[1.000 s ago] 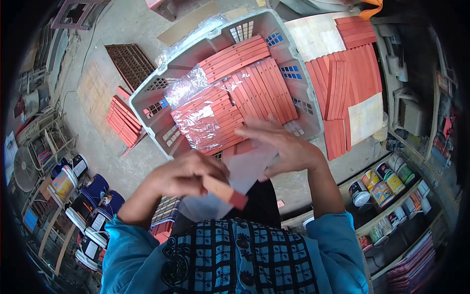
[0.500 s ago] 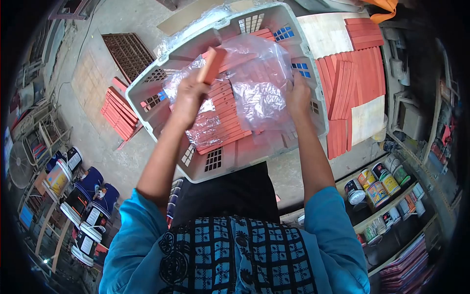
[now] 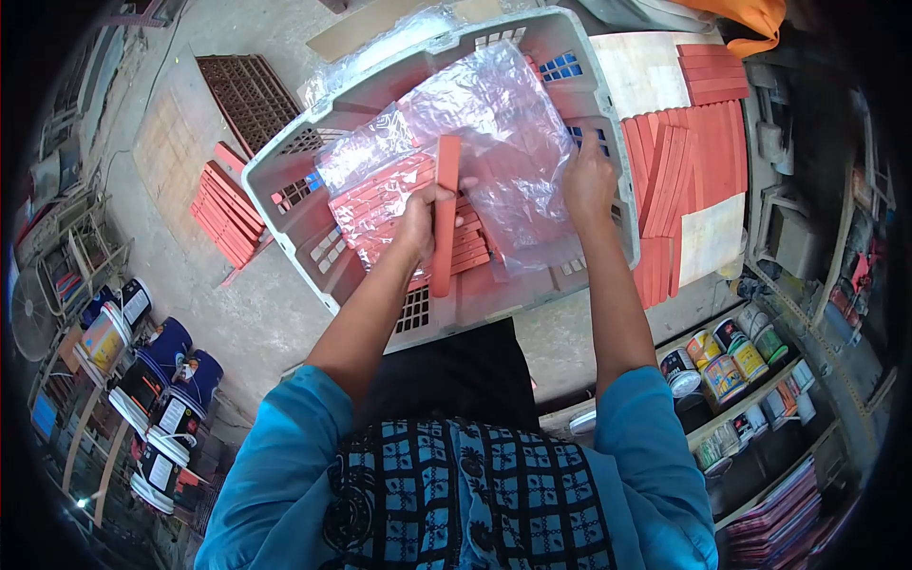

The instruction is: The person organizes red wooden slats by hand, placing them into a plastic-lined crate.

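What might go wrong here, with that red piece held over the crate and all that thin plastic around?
The red piece is upheld only by the left hand; if it slipped, it might knock the strips beneath. The right hand is at the edge of the clear plastic, which looks thin and wrinkled, so it might tear or snag on the crate.

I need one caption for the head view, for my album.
Left hand grips a red strip; right hand holds plastic over the crate.
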A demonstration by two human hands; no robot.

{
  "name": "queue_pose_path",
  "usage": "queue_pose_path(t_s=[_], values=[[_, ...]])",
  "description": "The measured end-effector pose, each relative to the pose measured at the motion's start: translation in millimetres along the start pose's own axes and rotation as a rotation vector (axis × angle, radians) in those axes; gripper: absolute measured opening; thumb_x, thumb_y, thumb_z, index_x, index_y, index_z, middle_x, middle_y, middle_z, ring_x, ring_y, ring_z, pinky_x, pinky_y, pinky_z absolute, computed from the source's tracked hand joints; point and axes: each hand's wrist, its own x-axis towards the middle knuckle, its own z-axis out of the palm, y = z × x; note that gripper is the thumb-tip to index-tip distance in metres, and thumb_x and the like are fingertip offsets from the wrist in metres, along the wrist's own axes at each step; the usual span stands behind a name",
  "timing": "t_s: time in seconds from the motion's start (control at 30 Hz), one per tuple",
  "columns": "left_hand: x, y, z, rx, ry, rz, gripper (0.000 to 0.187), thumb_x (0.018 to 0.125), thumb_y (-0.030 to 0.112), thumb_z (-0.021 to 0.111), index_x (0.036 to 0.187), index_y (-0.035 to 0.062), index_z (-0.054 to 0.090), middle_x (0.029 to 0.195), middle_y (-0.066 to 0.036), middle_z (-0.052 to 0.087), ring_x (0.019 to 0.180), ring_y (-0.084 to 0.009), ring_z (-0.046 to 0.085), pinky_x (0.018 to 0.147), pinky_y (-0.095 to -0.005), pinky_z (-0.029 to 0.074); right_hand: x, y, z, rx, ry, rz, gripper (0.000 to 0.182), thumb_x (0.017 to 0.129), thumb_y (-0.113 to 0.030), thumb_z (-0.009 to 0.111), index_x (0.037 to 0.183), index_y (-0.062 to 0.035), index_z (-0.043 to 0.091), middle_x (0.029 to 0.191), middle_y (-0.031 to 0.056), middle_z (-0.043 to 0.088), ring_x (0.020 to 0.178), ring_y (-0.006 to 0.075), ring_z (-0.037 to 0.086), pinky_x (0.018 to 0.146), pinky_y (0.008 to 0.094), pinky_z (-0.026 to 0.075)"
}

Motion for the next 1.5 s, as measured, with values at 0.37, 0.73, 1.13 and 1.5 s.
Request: queue_pose_path(t_s=[0.37, 0.73, 1.13, 1.5], values=[[32, -17, 7, 0.175, 0.163, 0.056, 0.028, 0.076, 0.021, 0.052, 0.096, 0.0028, 0.059, 0.078, -0.002, 0.052, 0.070, -0.0142, 0.050, 0.064, -0.0286, 0.044, -42, -26, 25, -0.038, 0.108, -0.349, 0.051, 0.088, -0.018, 0.051, 0.137, -0.0085, 0.038, 0.143, 0.0195, 0.032, 0.135, 0.0366, 0.025, 0.108, 0.0555, 0.022], [47, -11, 26, 0.674, 0.250, 0.719, 0.045, 0.077, 0.018, 0.051, 0.115, -0.0041, 0.059, 0.143, -0.021, 0.037, 0.125, -0.0352, 0.045, 0.101, -0.0355, 0.036, -17, 8, 79, -0.133, -0.067, -0.317, 0.064, 0.089, -0.037, 0.053, 0.146, -0.0220, 0.028, 0.153, 0.0134, 0.016, 0.142, 0.0304, 0.013, 0.110, 0.0576, 0.012], [91, -9, 41, 0.979, 0.180, 0.509, 0.042, 0.081, 0.021, 0.051, 0.119, 0.0061, 0.060, 0.151, -0.016, 0.023, 0.131, -0.0351, 0.033, 0.105, -0.0378, 0.032, 14, 132, -42, 0.018, 0.418, 0.147, 0.071, 0.081, -0.023, 0.066, 0.140, -0.0036, 0.032, 0.141, 0.0258, 0.032, 0.129, 0.0393, 0.035, 0.107, 0.0449, 0.029], [29, -26, 34, -0.137, 0.325, 0.325, 0.034, 0.080, 0.012, 0.047, 0.111, 0.0004, 0.056, 0.083, -0.005, 0.054, 0.066, -0.0149, 0.052, 0.057, -0.0309, 0.046, 18, 210, -28, -0.026, 0.069, 0.313, 0.101, 0.065, -0.031, 0.079, 0.145, -0.0100, 0.023, 0.129, 0.0284, 0.043, 0.119, 0.0396, 0.043, 0.103, 0.0406, 0.035]])
